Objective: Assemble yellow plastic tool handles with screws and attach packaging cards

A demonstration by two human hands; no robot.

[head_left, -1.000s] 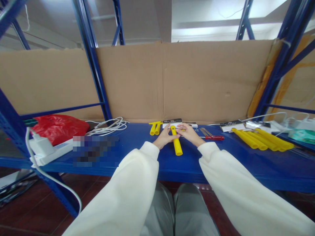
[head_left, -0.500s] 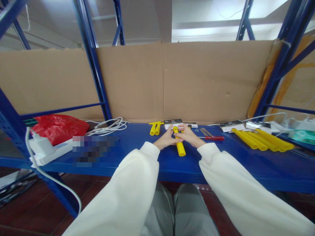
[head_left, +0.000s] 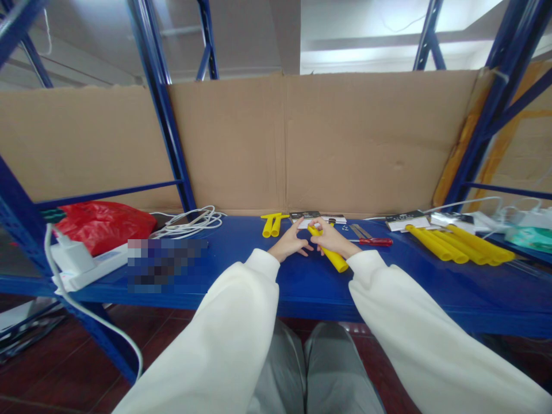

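Observation:
A yellow tube (head_left: 335, 260) lies slanted in my right hand (head_left: 328, 237), its round end pointing down and right toward me. The fingers of that hand are closed round the tube's upper part and partly hide it. Beside it, my left hand (head_left: 290, 242) has its thumb and fingers spread, holding nothing. A red-handled screwdriver (head_left: 379, 242) lies right of my right hand, close to a metal strip. Two yellow T-shaped pieces (head_left: 271, 225) rest left of my hands, and black-and-white packets (head_left: 304, 217) lie behind them.
Several yellow tubes (head_left: 457, 246) lie at the right, near another black-and-white packet (head_left: 407, 221). A red plastic bag (head_left: 107, 223), a white power strip (head_left: 99, 264) and coiled white cable (head_left: 194, 221) occupy the left. Cardboard (head_left: 345, 144) stands along the back between blue posts.
The yellow tube has swung from pointing nearly straight toward me to slanting down and right. My left hand has come off it and spread its fingers; my right hand keeps hold.

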